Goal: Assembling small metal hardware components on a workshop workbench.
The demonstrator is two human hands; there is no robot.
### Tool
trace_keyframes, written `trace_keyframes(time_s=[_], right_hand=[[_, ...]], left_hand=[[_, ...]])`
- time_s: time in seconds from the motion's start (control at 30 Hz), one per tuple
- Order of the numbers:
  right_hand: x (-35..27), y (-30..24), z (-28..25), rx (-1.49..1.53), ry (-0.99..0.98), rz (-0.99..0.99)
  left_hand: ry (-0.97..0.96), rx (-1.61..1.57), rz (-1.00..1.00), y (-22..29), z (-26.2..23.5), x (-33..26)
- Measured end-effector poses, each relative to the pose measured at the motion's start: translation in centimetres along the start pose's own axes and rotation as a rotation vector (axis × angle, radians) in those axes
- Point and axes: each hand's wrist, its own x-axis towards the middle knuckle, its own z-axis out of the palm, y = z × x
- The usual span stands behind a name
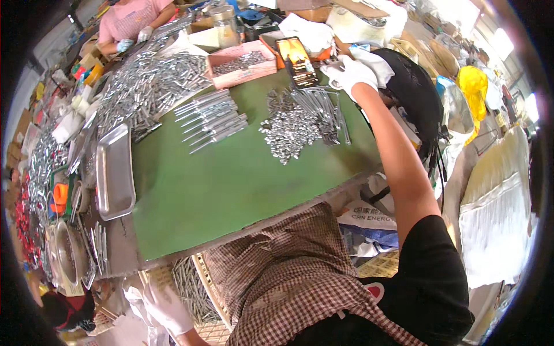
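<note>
Reaching to the desk's (pixel 231 179) far right corner, the gloved right hand (pixel 348 72) rests beside the phone (pixel 295 57), grip state unclear; rods (pixel 323 109) lie just nearer, lengthwise. Left hand (pixel 164 305) hangs below, loosely open.

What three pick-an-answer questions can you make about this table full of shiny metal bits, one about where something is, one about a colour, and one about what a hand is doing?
1. Where is the empty metal tray?
A. at the left edge of the table
B. on the far right
C. under the phone

2. What colour is the table top?
A. blue
B. green
C. red

3. What is the right hand doing?
A. resting in the lap
B. holding the tray
C. reaching out, gloved, to the far edge by the phone

Answers:
1 A, the tray lies along the left side.
2 B, the bare cover is green.
3 C, the white-gloved hand is stretched out beside the phone, beyond the pile of metal parts.
</note>
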Motion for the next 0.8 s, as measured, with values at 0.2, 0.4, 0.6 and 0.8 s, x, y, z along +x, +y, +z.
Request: trace_keyframes(time_s=[0.2,0.4,0.6,0.8], right_hand=[[4.4,1.0,2.4,-0.227,-0.148,-0.051],[-4.1,-2.3,-1.5,0.216,0.223,-0.547],[-15.6,-11.2,-0.1,0.173,-0.119,-0.857],[-18.6,-17.6,3.0,0.122,-0.24,-0.899]], left_hand=[[0.168,-0.379,0.311,6.3,-0.8,4.2],[0.135,-0.675,0.363,12.0,0.3,8.5],[0.186,-0.66,0.349,12.9,2.4,9.1],[0.183,-0.693,0.371,13.2,2.3,9.0]])
